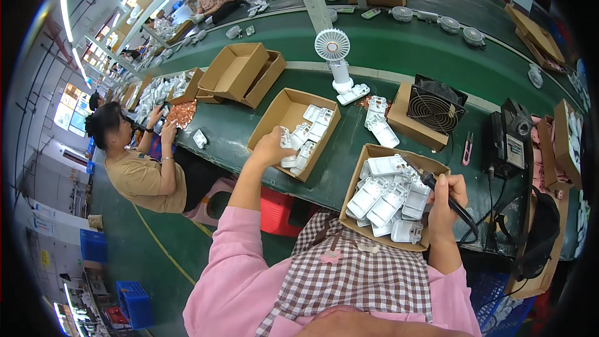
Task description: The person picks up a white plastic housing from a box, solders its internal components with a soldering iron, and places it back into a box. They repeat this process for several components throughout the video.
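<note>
My left hand (270, 149) reaches over the near left side of a shallow cardboard box (279, 107), its fingers closed on a white plastic housing (286, 138). More white housings (319, 120) lie in rows beside it in that box. My right hand (444, 205) grips the black handle of a soldering iron (430, 180), whose tip points left over a second cardboard box (350, 215). A heap of loose white housings (385, 203) fills this box, just in front of my apron. A black cable (466, 217) trails from the iron's handle.
A small white fan (332, 47) stands behind the boxes. To the right are a black box fan (435, 107), pink-handled tweezers (467, 148) and a black soldering station (506, 140). A co-worker (140, 162) sits at the left near copper-coloured parts (182, 114). Stacked cardboard trays (234, 73) stand between us.
</note>
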Demonstrator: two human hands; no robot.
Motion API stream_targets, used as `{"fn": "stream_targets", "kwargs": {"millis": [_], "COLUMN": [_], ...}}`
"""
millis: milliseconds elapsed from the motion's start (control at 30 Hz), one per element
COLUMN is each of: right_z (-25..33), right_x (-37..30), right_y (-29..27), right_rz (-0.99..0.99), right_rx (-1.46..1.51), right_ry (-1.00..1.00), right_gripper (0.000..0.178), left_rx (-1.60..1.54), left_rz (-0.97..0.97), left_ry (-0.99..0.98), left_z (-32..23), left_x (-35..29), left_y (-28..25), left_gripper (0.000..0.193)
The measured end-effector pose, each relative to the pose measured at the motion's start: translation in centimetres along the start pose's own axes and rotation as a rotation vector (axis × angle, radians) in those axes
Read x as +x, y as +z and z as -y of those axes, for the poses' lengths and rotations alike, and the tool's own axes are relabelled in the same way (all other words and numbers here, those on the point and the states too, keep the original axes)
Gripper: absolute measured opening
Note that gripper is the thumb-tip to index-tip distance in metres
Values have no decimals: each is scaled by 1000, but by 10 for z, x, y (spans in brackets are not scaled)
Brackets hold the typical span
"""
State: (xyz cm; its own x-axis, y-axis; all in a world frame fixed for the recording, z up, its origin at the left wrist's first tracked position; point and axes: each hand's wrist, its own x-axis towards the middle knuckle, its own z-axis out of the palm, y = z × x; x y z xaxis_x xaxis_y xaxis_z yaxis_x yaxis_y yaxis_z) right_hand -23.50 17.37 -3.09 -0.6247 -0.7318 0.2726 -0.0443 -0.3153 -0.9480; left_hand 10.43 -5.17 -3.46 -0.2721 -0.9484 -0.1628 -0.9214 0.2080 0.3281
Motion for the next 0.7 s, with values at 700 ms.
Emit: {"fn": "stream_targets", "kwargs": {"millis": [700], "right_z": [2], "right_x": [2], "right_y": [2], "right_rz": [8], "right_rx": [19], "right_ry": [-5], "right_gripper": [17], "left_rx": [272], "left_rz": [-30], "left_ry": [-22], "left_z": [20], "left_x": [19], "left_y": [-4], "left_gripper": [43]}}
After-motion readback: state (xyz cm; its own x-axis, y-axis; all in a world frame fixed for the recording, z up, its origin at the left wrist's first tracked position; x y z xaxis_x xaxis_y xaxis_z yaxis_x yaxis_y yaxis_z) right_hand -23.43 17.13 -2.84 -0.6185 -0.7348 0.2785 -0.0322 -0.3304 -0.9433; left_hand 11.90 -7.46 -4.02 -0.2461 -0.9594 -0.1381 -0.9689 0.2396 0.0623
